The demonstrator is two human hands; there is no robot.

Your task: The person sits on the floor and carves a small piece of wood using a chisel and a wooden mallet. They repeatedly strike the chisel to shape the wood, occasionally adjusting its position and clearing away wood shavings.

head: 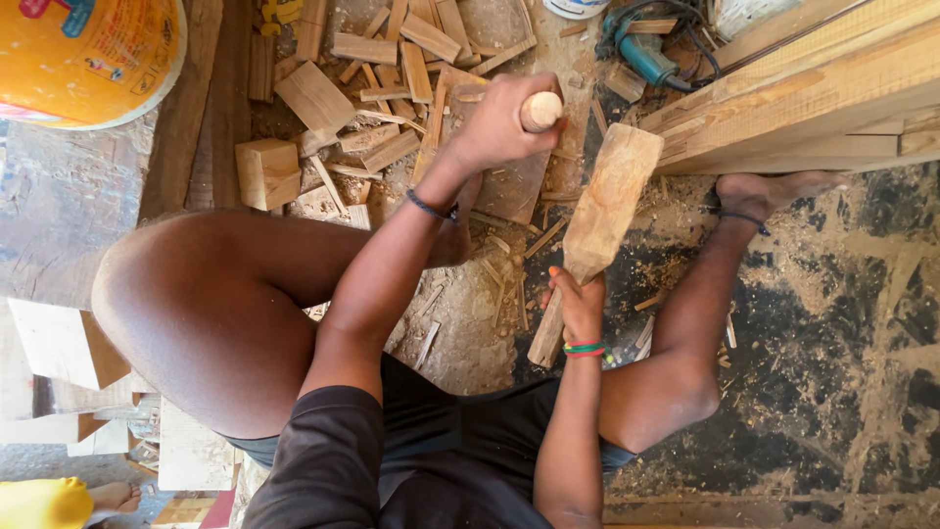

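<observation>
- Sawdust and wood chips cover the dark workshop floor [832, 323] where a person sits with knees spread, seen from above.
- Nearest the camera are the person's dark shirt and dark shorts, and the bare left thigh fills the left middle of the view.
- Right hand [580, 306], with red and green bangles at the wrist, is closed tight around the handle of a wooden mallet [599, 217]; the block-shaped mallet head tilts up and away from the hand, toward the beam.
- Left hand [501, 125], with a dark band at the wrist, is clenched around the rounded wooden handle [540, 111] of a tool, held upright; the tool's working end is hidden under the hand, so I cannot tell its kind.
- Mallet head sits just right of the left hand, close beside the handle top but apart from it.
- Right foot [774, 191], with a dark anklet, rests on the floor against the lower edge of a large timber beam [813, 98] that runs across the upper right.
- Beyond the left hand lies a heap of wood offcuts [372, 88], with a square block [266, 171] at its left.
- Farther off, a teal power tool [641, 49] with a black cord lies near the beam's far end.
- Far upper left corner shows a yellow bucket [88, 54].
</observation>
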